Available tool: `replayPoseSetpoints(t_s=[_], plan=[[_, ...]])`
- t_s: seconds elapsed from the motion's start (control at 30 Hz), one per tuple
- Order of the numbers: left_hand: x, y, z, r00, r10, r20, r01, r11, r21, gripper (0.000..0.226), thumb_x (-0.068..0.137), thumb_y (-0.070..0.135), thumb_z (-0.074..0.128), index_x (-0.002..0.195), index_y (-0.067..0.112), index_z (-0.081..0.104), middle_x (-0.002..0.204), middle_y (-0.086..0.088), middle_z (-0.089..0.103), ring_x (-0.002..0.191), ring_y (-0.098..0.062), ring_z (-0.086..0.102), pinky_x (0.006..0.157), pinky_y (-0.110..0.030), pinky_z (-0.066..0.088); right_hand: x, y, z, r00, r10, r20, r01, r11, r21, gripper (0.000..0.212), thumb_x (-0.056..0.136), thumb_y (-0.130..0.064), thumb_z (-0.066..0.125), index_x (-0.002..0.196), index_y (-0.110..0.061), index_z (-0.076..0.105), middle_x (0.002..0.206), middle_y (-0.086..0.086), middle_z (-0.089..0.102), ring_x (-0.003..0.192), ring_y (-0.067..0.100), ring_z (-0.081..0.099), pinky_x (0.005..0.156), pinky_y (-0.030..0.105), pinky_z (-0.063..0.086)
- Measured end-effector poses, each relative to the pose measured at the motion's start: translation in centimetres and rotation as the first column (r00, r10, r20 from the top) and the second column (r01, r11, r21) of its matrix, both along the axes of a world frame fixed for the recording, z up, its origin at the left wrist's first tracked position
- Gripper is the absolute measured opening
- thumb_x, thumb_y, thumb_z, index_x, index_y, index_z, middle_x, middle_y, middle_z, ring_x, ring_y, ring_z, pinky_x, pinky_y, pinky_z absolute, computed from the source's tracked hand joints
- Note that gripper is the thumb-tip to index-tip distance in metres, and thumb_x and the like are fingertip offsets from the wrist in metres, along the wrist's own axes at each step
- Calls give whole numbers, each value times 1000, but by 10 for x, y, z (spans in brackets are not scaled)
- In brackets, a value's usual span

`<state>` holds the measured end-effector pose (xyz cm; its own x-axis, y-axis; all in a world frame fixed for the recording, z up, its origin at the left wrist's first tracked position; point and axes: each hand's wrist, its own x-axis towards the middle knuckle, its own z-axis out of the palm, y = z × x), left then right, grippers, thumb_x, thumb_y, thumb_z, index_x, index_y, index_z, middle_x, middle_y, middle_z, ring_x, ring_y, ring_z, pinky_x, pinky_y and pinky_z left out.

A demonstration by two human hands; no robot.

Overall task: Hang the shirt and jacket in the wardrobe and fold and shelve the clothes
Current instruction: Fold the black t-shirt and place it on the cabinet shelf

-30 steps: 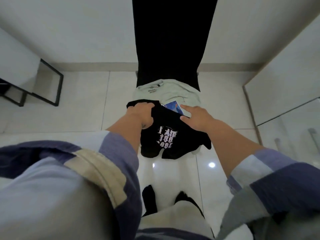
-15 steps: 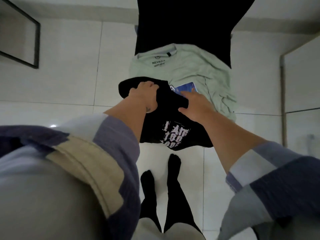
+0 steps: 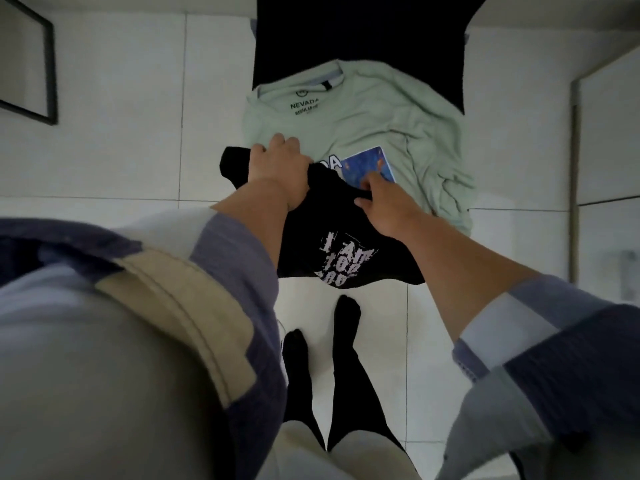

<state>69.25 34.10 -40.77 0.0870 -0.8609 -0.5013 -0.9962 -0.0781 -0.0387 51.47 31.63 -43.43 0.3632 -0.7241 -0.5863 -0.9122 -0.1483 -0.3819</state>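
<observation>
A black T-shirt (image 3: 339, 244) with white lettering lies bunched on the white tiled floor, partly over a pale green T-shirt (image 3: 374, 112) with a blue print. My left hand (image 3: 277, 168) is closed on the black shirt's upper edge. My right hand (image 3: 384, 199) pinches the same edge a little to the right, its fingertips over the blue print. A large black garment (image 3: 356, 32) is spread behind the green shirt, running out of the top of the view.
My feet in black socks (image 3: 322, 362) stand just in front of the clothes. A black metal frame (image 3: 38, 64) stands at the far left. A white cabinet or wardrobe front (image 3: 606, 140) rises at the right.
The view has tipped down and come closer to the clothes. Both hands have closed in on the black shirt's top edge, and the right hand now pinches the fabric instead of lying flat on it.
</observation>
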Motion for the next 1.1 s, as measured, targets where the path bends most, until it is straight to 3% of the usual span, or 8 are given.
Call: replayPoseSetpoints(t_s=[0.13,0.27,0.43,0.57,0.67,0.87,1.0,1.1], plan=[[-7,-3,43,992,-17,-129,18,1000,-1,26,91,21,46,110,26,63,114,-3,62,109,-26,54,92,-37,34,-10,7,36,998,-44,34,45,999,-4,36,98,-21,47,130,-5,43,127,20,56,118,36,52,95,38,39],[-19,11,95,988,-29,-152,23,999,-36,24,96,24,42,109,28,62,112,0,63,107,-23,55,93,-35,34,-24,17,86,997,-48,63,47,999,20,40,100,-23,46,135,-6,47,135,18,52,126,33,47,100,33,35],[-21,36,175,991,-71,-113,58,991,-117,29,97,24,39,118,32,57,118,0,62,112,-25,56,92,-35,36,-35,34,178,989,-39,145,46,998,-44,35,98,-26,50,127,-7,55,127,14,57,119,29,51,90,27,36],[-25,50,260,986,-47,-159,6,969,-248,26,94,19,41,106,33,61,103,2,64,102,-25,59,83,-34,39,-41,49,265,983,-20,183,51,985,-165,29,97,-27,52,117,-8,60,104,6,57,102,24,54,80,24,35],[-31,60,324,983,-59,-175,-5,939,-345,25,95,21,43,108,31,61,103,4,62,101,-22,58,82,-35,39,-48,59,330,980,-18,197,68,966,-249,28,96,-28,53,113,-6,62,101,5,57,96,22,53,80,25,36],[-38,76,427,976,-108,-189,-11,844,-536,28,94,22,42,111,33,62,112,2,64,107,-24,58,88,-38,45,-67,74,434,980,-2,200,72,936,-344,18,85,-26,68,101,-18,62,98,1,62,95,22,60,90,34,48],[-49,81,489,987,-137,-79,45,726,-686,30,95,24,40,115,34,60,120,2,63,114,-24,56,91,-37,39,-81,79,478,951,1,309,170,835,-524,11,85,-19,66,91,-17,56,90,2,60,83,19,56,71,27,42],[-56,87,525,991,-130,-31,59,631,-773,32,95,24,38,118,35,58,123,1,62,117,-24,55,91,-37,37,-90,79,499,897,-21,441,286,789,-544,8,88,-21,59,88,-16,52,87,4,60,77,21,54,62,27,40]])
